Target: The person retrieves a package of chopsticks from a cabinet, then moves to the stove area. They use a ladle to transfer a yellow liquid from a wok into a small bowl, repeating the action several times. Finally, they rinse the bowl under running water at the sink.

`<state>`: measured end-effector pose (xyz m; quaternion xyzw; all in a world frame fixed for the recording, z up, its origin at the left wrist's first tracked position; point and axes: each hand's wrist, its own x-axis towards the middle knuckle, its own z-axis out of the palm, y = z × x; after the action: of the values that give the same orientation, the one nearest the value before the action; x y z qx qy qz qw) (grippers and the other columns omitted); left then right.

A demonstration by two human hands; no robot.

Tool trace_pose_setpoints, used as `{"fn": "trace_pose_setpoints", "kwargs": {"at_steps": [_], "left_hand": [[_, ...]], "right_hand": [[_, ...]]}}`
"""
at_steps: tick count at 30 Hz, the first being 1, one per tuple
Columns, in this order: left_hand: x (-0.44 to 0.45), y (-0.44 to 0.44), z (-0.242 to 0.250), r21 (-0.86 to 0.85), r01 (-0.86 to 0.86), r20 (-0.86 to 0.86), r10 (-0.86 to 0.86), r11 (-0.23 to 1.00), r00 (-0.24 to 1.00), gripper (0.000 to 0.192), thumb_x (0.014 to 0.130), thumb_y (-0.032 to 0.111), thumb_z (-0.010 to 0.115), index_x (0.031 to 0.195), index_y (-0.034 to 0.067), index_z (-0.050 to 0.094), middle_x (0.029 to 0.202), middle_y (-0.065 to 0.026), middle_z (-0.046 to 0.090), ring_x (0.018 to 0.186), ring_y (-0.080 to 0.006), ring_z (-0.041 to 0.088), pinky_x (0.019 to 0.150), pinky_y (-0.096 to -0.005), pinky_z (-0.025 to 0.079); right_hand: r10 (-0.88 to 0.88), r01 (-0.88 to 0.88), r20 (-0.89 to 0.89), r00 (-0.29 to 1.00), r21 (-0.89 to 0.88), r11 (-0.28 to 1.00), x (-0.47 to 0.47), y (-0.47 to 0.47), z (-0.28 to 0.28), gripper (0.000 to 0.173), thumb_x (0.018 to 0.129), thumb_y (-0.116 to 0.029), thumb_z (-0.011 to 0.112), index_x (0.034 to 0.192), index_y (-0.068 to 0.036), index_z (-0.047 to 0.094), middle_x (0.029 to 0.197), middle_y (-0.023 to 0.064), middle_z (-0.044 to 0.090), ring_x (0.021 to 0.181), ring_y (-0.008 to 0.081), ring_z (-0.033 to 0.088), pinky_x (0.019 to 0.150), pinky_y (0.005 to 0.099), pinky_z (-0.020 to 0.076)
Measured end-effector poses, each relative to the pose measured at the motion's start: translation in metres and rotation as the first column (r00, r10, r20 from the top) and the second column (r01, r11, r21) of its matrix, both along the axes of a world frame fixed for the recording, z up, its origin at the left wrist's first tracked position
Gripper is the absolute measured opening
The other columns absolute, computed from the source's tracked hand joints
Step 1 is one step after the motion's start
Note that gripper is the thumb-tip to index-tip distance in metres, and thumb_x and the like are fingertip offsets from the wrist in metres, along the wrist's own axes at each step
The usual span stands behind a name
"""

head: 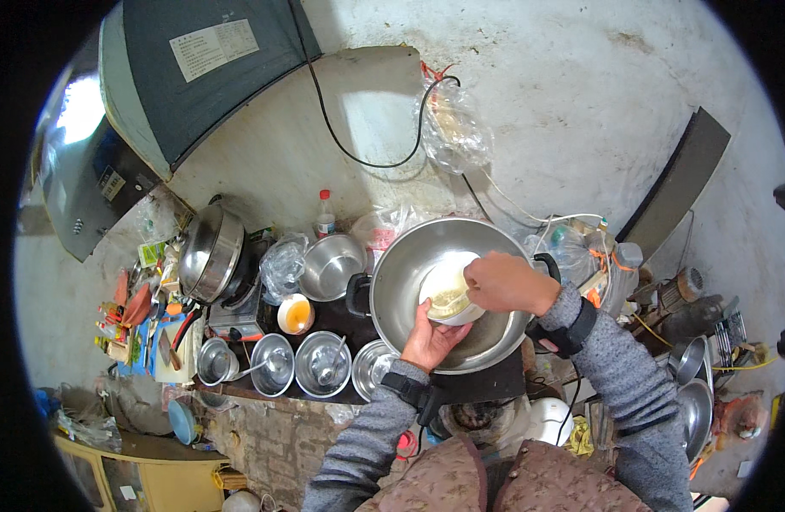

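My left hand (434, 339) holds a white bowl (442, 276) from below and the near side, tilted over a large two-handled steel pot (399, 262). Pale yellowish liquid (443, 306) with a frothy look lies in the bowl. Closed into a fist, my right hand (509, 281) is at the bowl's right rim. A thin pale utensil (457, 299) seems to run from it into the liquid; its handle is hidden by the fingers. Under the bowl, the pot's bottom is partly covered from sight.
Several steel bowls (323, 365) line the dark counter's front edge, some with spoons. Behind them stand an orange-filled bowl (296, 314) and an empty steel pot (333, 265). Further left are a lidded pan (212, 253) on a stove and a knife (168, 349). Plastic bags (568, 246) crowd the right.
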<state>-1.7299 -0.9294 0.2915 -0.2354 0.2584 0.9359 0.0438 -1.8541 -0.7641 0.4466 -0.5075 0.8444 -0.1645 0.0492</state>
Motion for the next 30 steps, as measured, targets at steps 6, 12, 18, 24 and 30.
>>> {"fn": "trace_pose_setpoints", "kwargs": {"at_steps": [6,12,18,24,30], "left_hand": [[-0.002,-0.002,0.010,-0.146,-0.086,-0.096,0.073,0.986,0.993,0.051,0.103,0.046,0.037,0.137,0.008,0.041,0.122,-0.0091,0.061,0.092,-0.0207,0.068,0.085,-0.0438,0.059],[0.001,-0.017,0.034,-0.676,-0.236,-0.112,0.220,0.698,0.969,0.052,0.098,0.031,0.055,0.142,0.012,0.037,0.120,-0.0089,0.059,0.103,-0.0234,0.065,0.065,-0.0388,0.062],[-0.004,-0.034,0.032,-0.568,-0.042,0.174,0.170,0.822,0.970,0.054,0.091,0.036,0.057,0.136,0.007,0.044,0.113,-0.0138,0.062,0.095,-0.0253,0.066,0.066,-0.0395,0.061],[-0.001,-0.036,0.020,-0.245,0.075,0.258,-0.010,0.967,0.966,0.058,0.094,0.046,0.049,0.136,0.006,0.042,0.121,-0.0156,0.059,0.104,-0.0294,0.064,0.086,-0.0460,0.057],[0.000,-0.021,0.009,-0.030,0.035,0.105,-0.032,0.999,0.994,0.055,0.096,0.042,0.052,0.136,0.005,0.040,0.127,-0.0154,0.056,0.107,-0.0304,0.062,0.087,-0.0486,0.057]], "right_hand": [[-0.072,0.073,0.014,0.997,-0.083,0.994,0.004,-0.004,0.002,0.022,0.077,-0.020,0.059,0.075,0.001,0.067,0.074,0.0239,0.066,0.073,0.0411,0.067,0.066,0.0489,0.0537],[-0.006,0.019,0.144,0.990,-0.092,0.996,-0.001,0.029,0.006,0.020,0.078,-0.023,0.063,0.079,-0.004,0.069,0.074,0.0160,0.068,0.072,0.0347,0.067,0.067,0.0453,0.0520],[-0.027,-0.046,-0.297,0.955,-0.237,0.970,-0.006,-0.002,-0.032,0.018,0.072,-0.020,0.067,0.089,-0.015,0.072,0.072,0.0116,0.065,0.063,0.0336,0.065,0.057,0.0462,0.0511],[0.048,-0.070,-0.125,0.991,-0.170,0.983,-0.013,-0.003,-0.042,0.018,0.072,-0.020,0.065,0.087,-0.012,0.072,0.078,0.0137,0.067,0.076,0.0332,0.066,0.066,0.0466,0.0515],[0.081,-0.125,-0.146,0.986,-0.332,0.935,-0.013,0.006,-0.014,0.018,0.078,-0.022,0.065,0.086,-0.007,0.072,0.069,0.0163,0.065,0.066,0.0364,0.065,0.063,0.0449,0.0522]]}}
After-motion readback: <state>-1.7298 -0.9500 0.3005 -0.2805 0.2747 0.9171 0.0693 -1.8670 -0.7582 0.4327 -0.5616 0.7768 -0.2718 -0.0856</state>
